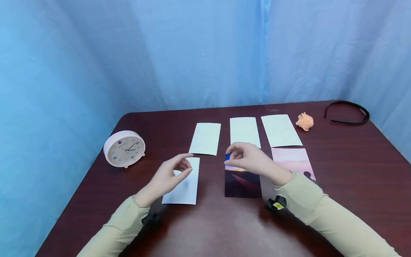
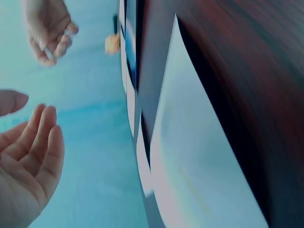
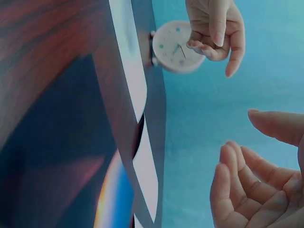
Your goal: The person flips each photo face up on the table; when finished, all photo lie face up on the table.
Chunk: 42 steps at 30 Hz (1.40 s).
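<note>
My left hand (image 1: 168,174) hovers over a white card (image 1: 183,187) at the near left, thumb apart from loosely bent fingers, nothing held. In the left wrist view, a gap separates the hand (image 2: 31,161) from the card (image 2: 194,142). Above a sunset photo card (image 1: 243,184) is my right hand (image 1: 250,159), its thumb and fingers apart with nothing between them. The hand hides part of the photo's upper area. Beside it, a pink-sky photo card (image 1: 290,157) lies partly behind the right forearm. Blank white cards lie behind: left (image 1: 205,138), middle (image 1: 244,130) and right (image 1: 281,130).
A white round clock (image 1: 125,150) stands at the table's left. Toward the back right lie a peach-coloured yarn-like bundle (image 1: 304,121) and a black headband (image 1: 348,113). Blue curtains (image 1: 205,53) hang behind the dark wooden table (image 1: 205,228).
</note>
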{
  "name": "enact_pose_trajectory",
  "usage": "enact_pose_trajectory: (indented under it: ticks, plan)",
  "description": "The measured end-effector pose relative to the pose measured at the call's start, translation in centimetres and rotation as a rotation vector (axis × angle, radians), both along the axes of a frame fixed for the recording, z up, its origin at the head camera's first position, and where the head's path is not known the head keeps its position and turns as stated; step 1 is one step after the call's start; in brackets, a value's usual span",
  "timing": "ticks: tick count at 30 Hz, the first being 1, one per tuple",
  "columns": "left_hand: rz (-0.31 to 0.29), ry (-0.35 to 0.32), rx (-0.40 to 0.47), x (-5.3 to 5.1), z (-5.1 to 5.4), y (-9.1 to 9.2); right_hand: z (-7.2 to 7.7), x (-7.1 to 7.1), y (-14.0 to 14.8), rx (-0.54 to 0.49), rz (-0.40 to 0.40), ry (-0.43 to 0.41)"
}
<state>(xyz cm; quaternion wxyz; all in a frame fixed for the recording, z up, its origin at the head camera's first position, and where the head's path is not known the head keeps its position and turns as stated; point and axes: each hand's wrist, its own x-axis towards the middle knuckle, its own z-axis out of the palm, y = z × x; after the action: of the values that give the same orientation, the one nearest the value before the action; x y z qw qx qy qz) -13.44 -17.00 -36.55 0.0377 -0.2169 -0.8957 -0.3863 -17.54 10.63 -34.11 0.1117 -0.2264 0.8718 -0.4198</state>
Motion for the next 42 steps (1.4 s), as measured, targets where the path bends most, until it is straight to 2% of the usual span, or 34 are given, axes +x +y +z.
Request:
enact_pose_trajectory:
  ticks: [4,8,12,16,20,25,29,36,42]
  plan:
    - [0.003,0.013,-0.047,0.4,-0.3,-2.4,-0.6,0.3,-2.0,0.03,0.056,0.006]
    - [-0.012,0.041,-0.157,0.6,-0.9,-4.1,-1.4,0.6,-3.8,0.074,0.128,0.003]
    - [-0.025,-0.03,-0.241,0.9,-1.4,-5.1,-1.8,0.9,-5.1,0.12,0.213,0.008]
    - [-0.032,-0.114,-0.343,0.9,-2.0,-5.5,-2.0,1.1,-6.0,0.186,0.291,0.055]
    - [-0.052,-0.159,-0.44,0.8,-2.7,-5.9,-2.3,1.2,-6.9,0.259,0.355,0.095]
    - [-0.037,-0.237,-0.492,0.9,-3.0,-6.3,-2.8,1.5,-8.2,0.341,0.409,0.097]
    - [-0.055,-0.29,-0.518,0.9,-3.0,-6.3,-3.4,1.7,-8.9,0.415,0.432,0.077]
    - [-0.095,-0.268,-0.562,0.8,-3.0,-6.1,-3.8,1.8,-9.4,0.463,0.441,0.11]
    - [-0.068,-0.265,-0.599,1.0,-3.3,-5.9,-3.8,2.0,-9.3,0.499,0.447,0.186]
